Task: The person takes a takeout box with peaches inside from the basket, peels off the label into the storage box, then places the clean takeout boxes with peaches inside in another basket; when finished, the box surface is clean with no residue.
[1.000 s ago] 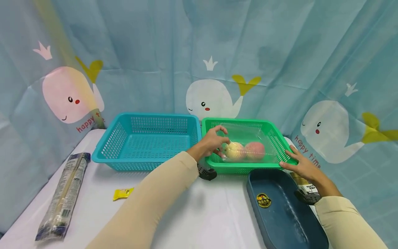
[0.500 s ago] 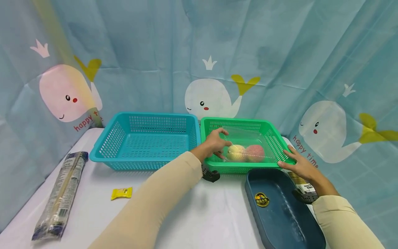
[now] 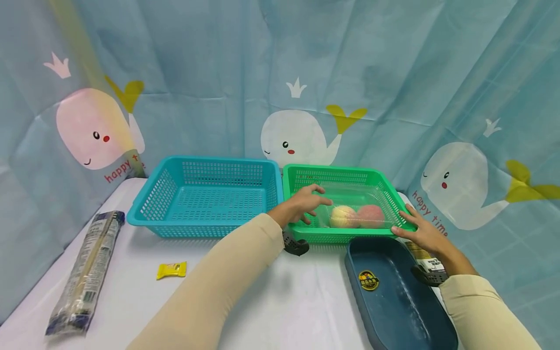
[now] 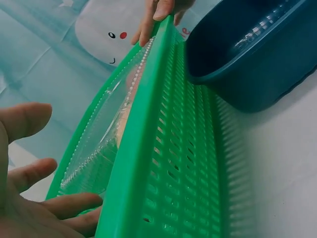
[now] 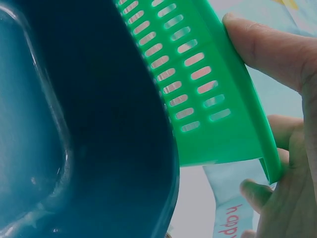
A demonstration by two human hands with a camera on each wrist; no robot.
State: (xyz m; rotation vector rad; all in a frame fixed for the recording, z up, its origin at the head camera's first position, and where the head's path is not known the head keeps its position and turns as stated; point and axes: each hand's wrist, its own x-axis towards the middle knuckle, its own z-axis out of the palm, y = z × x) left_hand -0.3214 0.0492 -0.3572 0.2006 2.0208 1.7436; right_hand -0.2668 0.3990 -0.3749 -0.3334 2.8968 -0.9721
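Note:
In the head view, a clear plastic box (image 3: 350, 192) holding one yellow and one pink round fruit (image 3: 371, 216) lies inside the green basket (image 3: 339, 233). My left hand (image 3: 303, 204) reaches over the basket's left part, its fingers spread with nothing between them. Its fingertips are close to the box's left end; the left wrist view shows these fingers (image 4: 74, 204) apart from the box. At the basket's front right corner my right hand (image 3: 422, 233) grips the rim. In the right wrist view its thumb (image 5: 270, 49) presses the front rim and its other fingers bend round the corner.
A teal basket (image 3: 205, 226) stands left of the green one. A dark blue tray (image 3: 400, 296) sits in front, below my right forearm. A yellow wrapped snack (image 3: 171, 270) and a long plastic packet (image 3: 87, 272) lie on the left. Behind hangs a whale-print curtain (image 3: 210, 63).
The clear box with the fruits has slid to the right in the green basket. My left hand has come off it, fingers spread. The right hand has stayed on the rim.

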